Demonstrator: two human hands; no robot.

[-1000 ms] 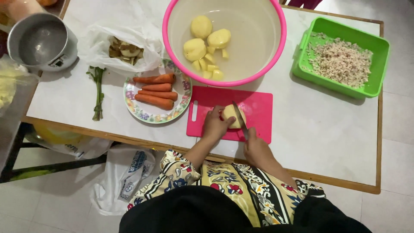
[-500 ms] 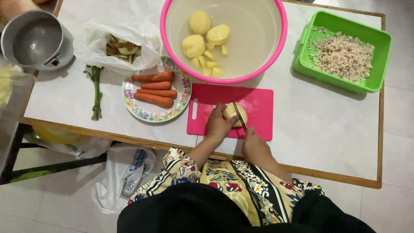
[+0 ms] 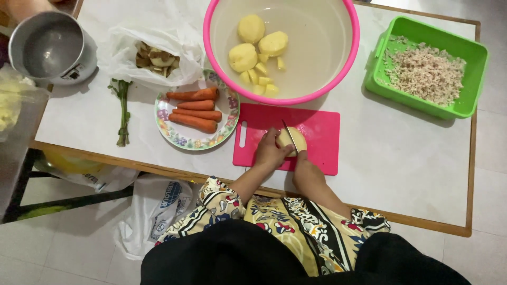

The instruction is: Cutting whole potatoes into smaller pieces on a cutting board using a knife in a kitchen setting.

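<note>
Taking the pink cutting board as landmark on the white table with its wooden edge: far left of it stands a metal pot, then a white bag of peelings, a green stalk and a flowered plate of carrots. On the board, the left hand has its grip closed on a peeled potato; the right hand grips a knife set into it. Behind the board sits a pink basin of potatoes; right of it, a green tub. Pale floor tiles surround the table.

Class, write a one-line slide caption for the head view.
Left hand steadies a peeled potato on a pink cutting board; right hand slices with a knife.
</note>
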